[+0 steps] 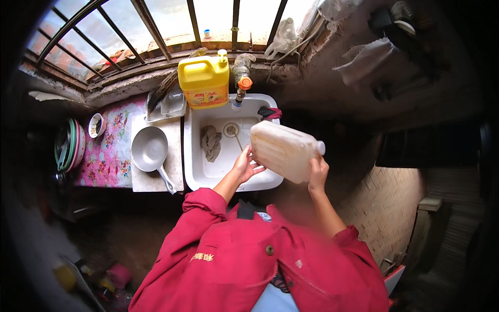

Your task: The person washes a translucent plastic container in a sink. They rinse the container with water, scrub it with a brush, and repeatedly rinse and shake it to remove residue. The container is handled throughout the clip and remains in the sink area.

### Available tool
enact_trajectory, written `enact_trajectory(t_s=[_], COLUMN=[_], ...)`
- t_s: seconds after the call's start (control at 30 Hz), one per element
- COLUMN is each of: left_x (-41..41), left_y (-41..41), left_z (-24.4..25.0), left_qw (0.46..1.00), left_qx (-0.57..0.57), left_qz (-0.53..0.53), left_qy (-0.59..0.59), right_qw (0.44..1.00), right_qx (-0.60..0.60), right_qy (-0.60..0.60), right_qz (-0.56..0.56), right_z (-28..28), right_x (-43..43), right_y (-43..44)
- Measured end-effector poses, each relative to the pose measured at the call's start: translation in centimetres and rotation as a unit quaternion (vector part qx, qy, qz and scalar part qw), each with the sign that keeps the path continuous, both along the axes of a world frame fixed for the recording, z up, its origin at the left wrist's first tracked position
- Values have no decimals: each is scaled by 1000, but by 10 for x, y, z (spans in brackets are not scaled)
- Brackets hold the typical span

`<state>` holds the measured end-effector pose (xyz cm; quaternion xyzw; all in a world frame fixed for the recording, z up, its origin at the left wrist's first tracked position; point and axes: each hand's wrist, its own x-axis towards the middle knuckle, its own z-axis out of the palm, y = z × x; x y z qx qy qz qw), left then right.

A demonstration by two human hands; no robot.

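A translucent, brownish-stained plastic jug (283, 151) is tilted over the right rim of the white sink (195, 171), its capped end pointing right. My right hand (318, 172) holds it near the cap. At its lower left end, my left hand (247, 165) supports the jug with spread fingers. A grey cloth (211, 143) lies in the basin beside the drain (230, 129). Behind the basin is a tap with an orange handle (245, 83). A yellow detergent jug (204, 81) stands at the sink's back left corner. A dark and red cloth (270, 113) hangs on the right rim.
A metal pan (149, 148) rests on a pale board (139, 183) left of the sink. Farther left are a small bowl (96, 125) and stacked basins (70, 145) on a floral cover (102, 167). Barred windows rise behind. A woven panel (384, 199) is at right.
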<state>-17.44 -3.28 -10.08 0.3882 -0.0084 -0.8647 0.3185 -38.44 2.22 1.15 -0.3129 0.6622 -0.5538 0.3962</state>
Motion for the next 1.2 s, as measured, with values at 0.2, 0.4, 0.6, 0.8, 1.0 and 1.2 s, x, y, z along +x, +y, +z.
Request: enact_trajectory(t_s=[0.2, 0.4, 0.6, 0.8, 1.0, 1.2], left_x=[96, 24, 67, 99, 123, 131], left_y=[-50, 4, -10, -6, 35, 53], left_z=[31, 6, 15, -2, -17, -17], left_qw=[978, 971, 987, 981, 980, 977], left_qx=[-133, -20, -32, -40, 5, 0], left_qz=[-144, -172, -125, 53, 83, 78], left_qy=[-75, -164, -99, -182, -180, -199], right_qw=[988, 990, 980, 979, 977, 956], right_qx=[6, -13, 42, -50, -59, -45], right_qy=[70, 117, -120, 109, 8, 165], right_qz=[140, 81, 156, 167, 204, 237], right_z=[-17, -14, 19, -6, 36, 11], right_x=[69, 14, 15, 36, 52, 62], right_y=[-27, -13, -37, -22, -29, -34])
